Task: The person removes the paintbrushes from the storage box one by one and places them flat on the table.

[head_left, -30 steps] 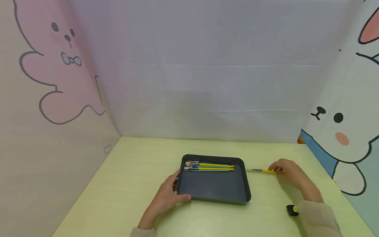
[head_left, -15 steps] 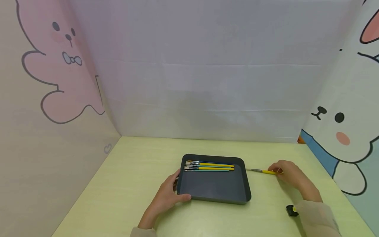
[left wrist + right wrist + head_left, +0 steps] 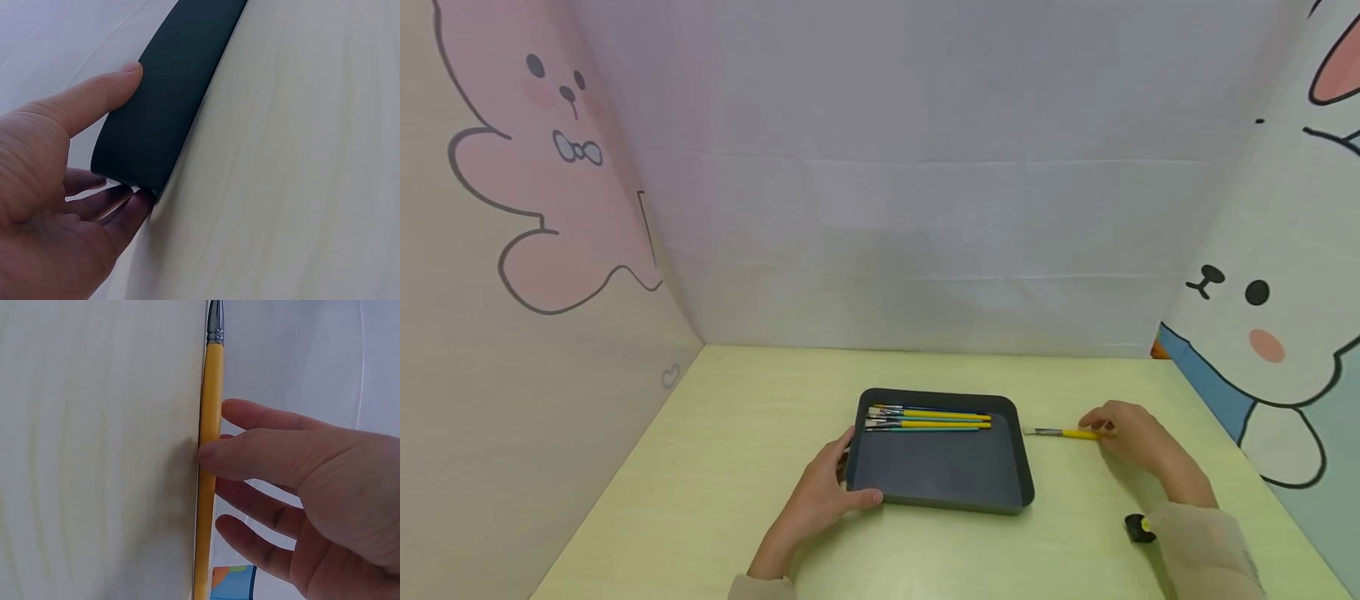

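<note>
1. The dark grey rectangular tray with rounded corners point(image 3: 936, 471) lies on the pale yellow wood-grained surface point(image 3: 760, 417), unmoved from half a second ago apart from a slight camera shift.
2. The left hand point(image 3: 823, 492) holds the tray's near left corner, thumb on the near wall, as earlier.
3. The right hand point(image 3: 1138, 437), right of the tray, pinches the yellow-handled flat paintbrush with a silvery metal ferrule point(image 3: 1077, 433), its bristles pointing to the tray's right wall, just beside it.
4. That brush now lies a little straighter, its ferrule looking broader than half a second ago.
5. Inside the tray, along its far side, the slim yellow, teal and dark blue paintbrushes point(image 3: 932, 418) lie as before.
6. A small black object with a yellow-green mark point(image 3: 1138, 529) sits right of the tray's near right corner, unchanged.
</note>
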`<state>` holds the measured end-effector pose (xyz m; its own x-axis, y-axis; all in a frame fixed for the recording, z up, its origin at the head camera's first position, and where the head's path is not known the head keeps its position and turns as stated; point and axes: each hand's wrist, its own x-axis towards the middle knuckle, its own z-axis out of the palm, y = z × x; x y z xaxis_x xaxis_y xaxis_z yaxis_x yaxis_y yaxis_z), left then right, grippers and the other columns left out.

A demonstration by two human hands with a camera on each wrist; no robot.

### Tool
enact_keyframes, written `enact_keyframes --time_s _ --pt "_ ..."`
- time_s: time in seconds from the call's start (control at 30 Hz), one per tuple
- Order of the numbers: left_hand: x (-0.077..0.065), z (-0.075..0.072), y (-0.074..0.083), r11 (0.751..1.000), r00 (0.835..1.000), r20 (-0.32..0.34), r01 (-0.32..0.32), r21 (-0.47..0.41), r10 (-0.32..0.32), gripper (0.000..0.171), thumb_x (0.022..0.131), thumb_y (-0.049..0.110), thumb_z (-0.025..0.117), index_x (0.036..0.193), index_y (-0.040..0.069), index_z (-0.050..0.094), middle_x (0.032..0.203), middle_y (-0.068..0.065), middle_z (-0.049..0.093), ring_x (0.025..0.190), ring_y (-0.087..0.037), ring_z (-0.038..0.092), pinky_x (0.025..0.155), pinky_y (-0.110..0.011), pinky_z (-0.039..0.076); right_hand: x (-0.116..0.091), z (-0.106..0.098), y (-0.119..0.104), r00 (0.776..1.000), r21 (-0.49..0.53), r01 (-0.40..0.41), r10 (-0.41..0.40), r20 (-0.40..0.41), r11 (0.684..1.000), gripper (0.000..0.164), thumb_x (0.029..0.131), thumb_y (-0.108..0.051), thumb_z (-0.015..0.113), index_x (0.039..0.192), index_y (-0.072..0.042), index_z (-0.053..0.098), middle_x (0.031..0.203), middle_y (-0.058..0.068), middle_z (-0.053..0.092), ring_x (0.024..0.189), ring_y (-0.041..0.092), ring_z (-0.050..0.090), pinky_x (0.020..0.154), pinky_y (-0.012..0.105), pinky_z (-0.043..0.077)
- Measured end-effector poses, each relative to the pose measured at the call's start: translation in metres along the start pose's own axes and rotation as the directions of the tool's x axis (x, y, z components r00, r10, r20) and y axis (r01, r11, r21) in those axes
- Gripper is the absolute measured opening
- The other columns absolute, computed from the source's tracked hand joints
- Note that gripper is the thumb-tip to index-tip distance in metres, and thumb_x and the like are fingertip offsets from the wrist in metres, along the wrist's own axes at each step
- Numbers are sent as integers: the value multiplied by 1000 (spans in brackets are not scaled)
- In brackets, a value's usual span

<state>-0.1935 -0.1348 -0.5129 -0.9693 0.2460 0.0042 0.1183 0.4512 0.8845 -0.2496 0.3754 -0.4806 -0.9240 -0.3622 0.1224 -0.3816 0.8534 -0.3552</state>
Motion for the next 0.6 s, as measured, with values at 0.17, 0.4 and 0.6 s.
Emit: enact_keyframes --time_s 0.17,0.4,0.6 --pt "0 -2 1 1000 1000 2 1 -5 -1 118 77 36 98 169 8 29 163 -24 42 139 -44 54 111 -57 49 1 -4 -5 1000 -5 -9 9 -14 1000 30 84 11 78 112 -1 79 101 8 73 93 35 69 84 57 59" --pt "0 -2 2 1000 1000 3 -6 -8 6 118 77 35 98 168 7 28 162 -24 42 138 -44 54 111 -56 49 1 -11 -18 998 -28 14 -15 -57 1000 39 84 4 84 121 1 75 109 15 72 100 40 67 86 59 57" --pt "1 -1 1 1000 1000 5 -16 -17 16 117 77 34 98 168 7 29 162 -24 42 139 -45 53 112 -57 48 4 -18 -38 992 -30 65 -68 -109 997 48 85 0 86 131 -1 71 119 19 71 108 44 66 90 61 56"
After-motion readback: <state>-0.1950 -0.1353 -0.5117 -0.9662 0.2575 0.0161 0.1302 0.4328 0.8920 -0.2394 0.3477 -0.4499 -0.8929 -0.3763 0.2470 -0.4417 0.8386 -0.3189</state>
